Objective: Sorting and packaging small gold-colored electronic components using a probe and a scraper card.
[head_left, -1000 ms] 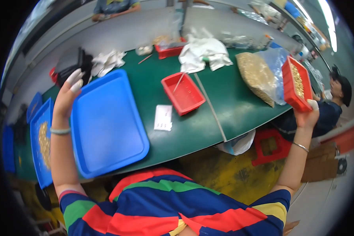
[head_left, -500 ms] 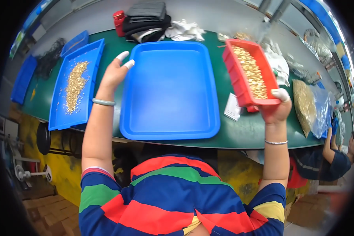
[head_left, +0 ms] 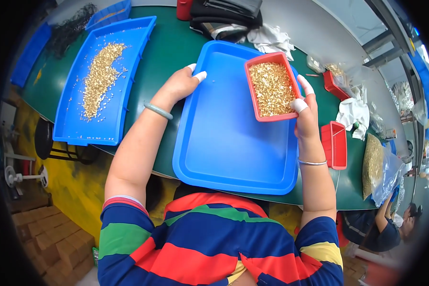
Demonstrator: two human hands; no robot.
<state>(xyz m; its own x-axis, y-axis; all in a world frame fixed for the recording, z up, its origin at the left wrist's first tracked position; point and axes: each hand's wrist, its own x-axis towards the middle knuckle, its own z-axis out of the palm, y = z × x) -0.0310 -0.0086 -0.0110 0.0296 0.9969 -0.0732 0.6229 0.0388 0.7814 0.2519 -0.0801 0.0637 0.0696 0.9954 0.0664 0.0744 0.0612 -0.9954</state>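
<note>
A large blue tray [head_left: 233,152] lies on the table in front of me, its bottom bare apart from a tiny speck. At its upper left rim is my left hand [head_left: 180,85], white covers on thumb and finger, closed on the edge. My right hand [head_left: 308,112], with similar white fingertip covers, grips a small red bin [head_left: 260,117] by its right side. That bin is held over the tray's right part, tilted so its top faces me. Small gold-coloured pieces [head_left: 273,88] fill much of it.
Left stands another blue tray [head_left: 114,131] with scattered gold pieces. An open red bin [head_left: 334,143] sits right of my wrist, near a white cloth [head_left: 355,112] and a bag of gold pieces [head_left: 372,164]. Folded dark cloths [head_left: 224,19] lie behind. Another person [head_left: 383,229] is at far right.
My right hand has carried the filled red bin leftward from beside the tray to above it. My left hand has closed on the tray's rim. The view has turned, and another red bin shows.
</note>
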